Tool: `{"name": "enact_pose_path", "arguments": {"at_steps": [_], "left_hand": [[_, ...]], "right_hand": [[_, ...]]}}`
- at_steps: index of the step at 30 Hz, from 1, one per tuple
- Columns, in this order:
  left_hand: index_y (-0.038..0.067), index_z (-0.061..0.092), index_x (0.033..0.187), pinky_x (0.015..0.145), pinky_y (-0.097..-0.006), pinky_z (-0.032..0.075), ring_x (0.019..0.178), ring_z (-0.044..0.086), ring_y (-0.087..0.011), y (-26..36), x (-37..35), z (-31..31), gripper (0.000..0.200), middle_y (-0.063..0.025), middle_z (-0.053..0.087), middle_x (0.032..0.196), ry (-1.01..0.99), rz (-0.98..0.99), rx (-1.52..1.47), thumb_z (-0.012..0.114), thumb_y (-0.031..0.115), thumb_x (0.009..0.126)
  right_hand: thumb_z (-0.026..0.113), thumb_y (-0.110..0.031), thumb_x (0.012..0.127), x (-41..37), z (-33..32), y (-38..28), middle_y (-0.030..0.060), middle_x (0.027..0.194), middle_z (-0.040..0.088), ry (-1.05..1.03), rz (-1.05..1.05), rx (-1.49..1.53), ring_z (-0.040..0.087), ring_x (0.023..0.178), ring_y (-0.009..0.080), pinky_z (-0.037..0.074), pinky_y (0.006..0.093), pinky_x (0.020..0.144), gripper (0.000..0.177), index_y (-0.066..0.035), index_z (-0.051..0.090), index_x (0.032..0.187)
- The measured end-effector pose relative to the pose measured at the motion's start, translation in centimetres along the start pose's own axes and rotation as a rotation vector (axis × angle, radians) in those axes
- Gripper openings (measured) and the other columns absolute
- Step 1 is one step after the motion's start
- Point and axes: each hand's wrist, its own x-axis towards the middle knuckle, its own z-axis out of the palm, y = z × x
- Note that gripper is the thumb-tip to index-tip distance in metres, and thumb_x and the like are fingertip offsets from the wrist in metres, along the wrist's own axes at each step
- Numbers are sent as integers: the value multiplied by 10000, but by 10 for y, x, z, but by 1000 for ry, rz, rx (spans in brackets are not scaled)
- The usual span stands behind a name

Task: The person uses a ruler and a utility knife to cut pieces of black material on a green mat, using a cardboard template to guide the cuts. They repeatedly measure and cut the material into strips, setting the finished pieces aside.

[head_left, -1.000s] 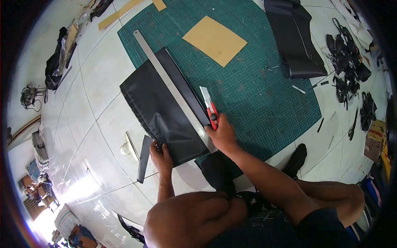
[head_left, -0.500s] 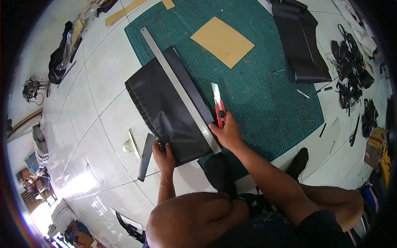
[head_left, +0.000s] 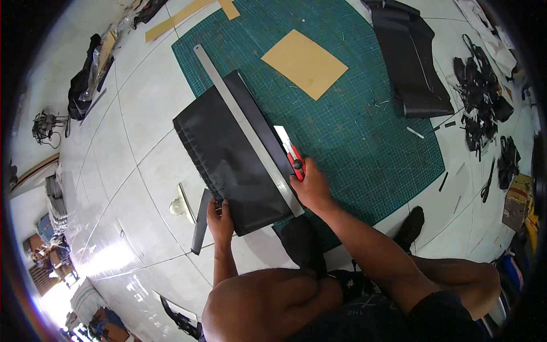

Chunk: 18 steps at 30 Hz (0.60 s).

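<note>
A black leather-like sheet (head_left: 222,145) with a frayed left edge lies partly on the green cutting mat (head_left: 364,165) and partly over the floor. Along it runs a long metal ruler (head_left: 245,125), slanting from upper left to lower right. My left hand (head_left: 220,221) is closed on the sheet's lower left edge, thumb on top, some fingers hidden. In my right hand (head_left: 312,187) is a red utility knife (head_left: 294,159), its wide blade out and pointing up and left, just right of the sheet. The knuckles are close to the ruler's lower end.
A tan card (head_left: 305,64) rests on the mat. To its right is a folded black piece (head_left: 407,62), with black scraps (head_left: 478,94) beyond. A metal clip (head_left: 181,206) and a narrow dark strip (head_left: 200,223) lie left of my left hand. My foot (head_left: 302,239) is at the mat's edge.
My right hand has turned the knife left, bringing its blade closer to the sheet's right edge. My left hand has shifted slightly left along the sheet edge.
</note>
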Motion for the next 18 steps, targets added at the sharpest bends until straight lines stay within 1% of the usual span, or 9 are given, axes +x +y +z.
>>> {"name": "enact_pose_path", "arguments": {"at_steps": [3, 6, 9, 10, 12, 13, 15, 17, 18], "left_hand": [[-31, 627, 1161, 713, -332, 477, 773, 591, -183, -4, 1, 6, 297, -92, 646, 875, 15, -2, 11, 641, 175, 947], [-24, 638, 1128, 668, -339, 496, 715, 629, -204, -2, -4, 17, 287, -125, 671, 859, -5, -1, 11, 659, 181, 929], [-48, 637, 1108, 665, -344, 503, 719, 637, -209, -2, -11, 39, 283, -142, 678, 857, 25, 124, -75, 659, 166, 924], [-65, 631, 1107, 665, -348, 513, 731, 643, -213, 3, -14, 45, 284, -161, 690, 885, 23, 140, -16, 648, 153, 927], [-65, 632, 1114, 664, -349, 517, 742, 647, -218, 16, -19, 57, 283, -167, 689, 899, 1, 126, -75, 642, 147, 927], [-65, 632, 1118, 664, -349, 519, 748, 649, -221, 30, -21, 61, 283, -171, 689, 906, -8, 119, -107, 639, 144, 927], [-59, 618, 1153, 668, -350, 519, 758, 648, -221, 47, -22, 66, 310, -168, 682, 929, -32, 122, -57, 643, 145, 921], [-49, 593, 1209, 676, -341, 512, 785, 634, -212, 52, -20, 71, 356, -150, 662, 946, -40, 95, -87, 650, 142, 914], [-44, 571, 1242, 684, -337, 509, 804, 621, -208, 51, -16, 72, 388, -141, 646, 956, 12, 121, -114, 654, 140, 911]], "right_hand": [[688, -164, 863, 1, 1, 1, 213, 913, 676, 26, -25, -19, 673, 864, 447, 525, 525, 744, 327, -27, 489, 1084], [684, -157, 856, 1, -7, 4, 218, 892, 672, 62, -40, -6, 672, 868, 444, 520, 518, 725, 300, -31, 499, 1056], [686, -155, 850, -2, -24, 12, 228, 860, 664, 118, -60, 46, 667, 859, 447, 510, 515, 703, 280, -30, 509, 1027], [689, -155, 848, -3, -29, 17, 230, 848, 660, 143, -73, 51, 666, 850, 450, 507, 514, 697, 278, -30, 511, 1020], [698, -156, 841, -6, -39, 25, 223, 806, 646, 212, -114, 70, 668, 803, 437, 502, 502, 679, 280, -18, 511, 997], [697, -154, 840, -5, -45, 27, 218, 803, 646, 231, -95, 56, 668, 796, 435, 502, 499, 679, 282, -16, 512, 1000], [696, -150, 838, -2, -55, 30, 209, 797, 646, 268, -56, 29, 668, 783, 430, 502, 494, 678, 286, -10, 512, 1007], [705, -158, 827, 6, -58, 32, 206, 831, 656, 277, -55, 55, 666, 798, 430, 501, 486, 696, 301, -8, 523, 1014], [717, -171, 820, 12, -60, 31, 213, 853, 659, 262, -45, 73, 666, 811, 425, 502, 482, 707, 312, -12, 531, 1013]]}}
